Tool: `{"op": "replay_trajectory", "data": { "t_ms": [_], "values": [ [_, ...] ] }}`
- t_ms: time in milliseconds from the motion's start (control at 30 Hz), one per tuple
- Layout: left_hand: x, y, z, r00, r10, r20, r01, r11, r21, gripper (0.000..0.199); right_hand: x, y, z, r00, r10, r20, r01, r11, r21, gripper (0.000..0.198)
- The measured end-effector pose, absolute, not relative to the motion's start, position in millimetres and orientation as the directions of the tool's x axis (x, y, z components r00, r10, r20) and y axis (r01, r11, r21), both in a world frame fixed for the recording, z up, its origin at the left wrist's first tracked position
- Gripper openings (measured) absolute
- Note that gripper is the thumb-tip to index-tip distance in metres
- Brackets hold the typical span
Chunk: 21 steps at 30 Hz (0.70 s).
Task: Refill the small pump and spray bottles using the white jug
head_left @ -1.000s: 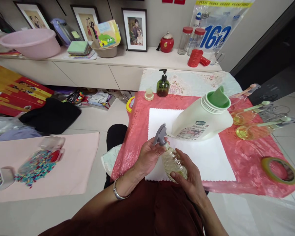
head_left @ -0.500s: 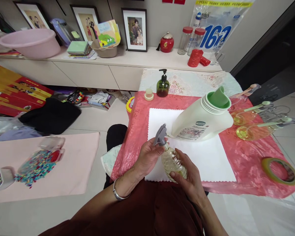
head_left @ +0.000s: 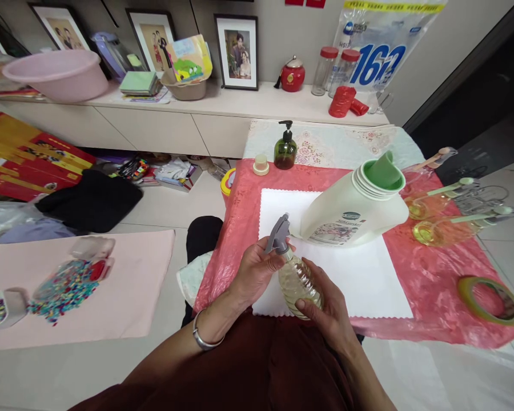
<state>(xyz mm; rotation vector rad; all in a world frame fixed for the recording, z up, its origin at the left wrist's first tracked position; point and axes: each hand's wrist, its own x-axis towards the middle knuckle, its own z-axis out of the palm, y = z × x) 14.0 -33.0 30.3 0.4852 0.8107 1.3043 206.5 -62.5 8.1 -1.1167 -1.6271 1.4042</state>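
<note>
Here the grey spray head [head_left: 279, 233] is pinched by the left hand [head_left: 255, 273], fingers closed; the clear bottle [head_left: 294, 282] is clasped in the curled right hand [head_left: 330, 311], over the white mat [head_left: 368, 285], near side. Fastening or loosening, seemingly; steady bottle called for.

1. Counting one left hand [head_left: 254, 273], one right hand [head_left: 329, 313], one spray bottle [head_left: 297, 285].
2. Seeing one white jug [head_left: 351, 205], one green pump bottle [head_left: 285, 153], one small cap [head_left: 261, 166], one tape roll [head_left: 466, 294], one white mat [head_left: 370, 282].
3. Finding four picture frames [head_left: 239, 54], one of them cut by the left edge.
4. Noting two red-lidded jars [head_left: 324, 74], one red pot [head_left: 293, 78], one pink basin [head_left: 64, 83].
5. Facing too many small coloured pieces [head_left: 75, 291] to count.
</note>
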Motion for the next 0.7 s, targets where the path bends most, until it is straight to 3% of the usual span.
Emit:
{"op": "replay_trajectory", "data": {
  "t_ms": [133,400,567,700],
  "values": [
    [8,-33,38,0.152,0.971,-0.184,-0.654,0.239,0.718,0.044,207,-63,5,-0.405,0.912,-0.071,0.084,-0.04,-0.996,0.068],
    [6,-34,39,-0.016,0.959,-0.283,-0.555,0.227,0.801,0.043,205,-62,3,-0.389,0.921,-0.008,0.151,0.056,-0.987,0.07],
    [-4,-33,43,0.056,0.952,-0.299,-0.531,0.283,0.799,0.044,205,-64,0,-0.419,0.906,-0.061,0.109,-0.017,-0.994,0.072],
    [-10,-38,44,0.057,0.96,-0.274,-0.476,0.267,0.838,0.043,204,-67,-5,-0.408,0.912,-0.037,0.113,0.01,-0.994,0.073]
  ]
}}
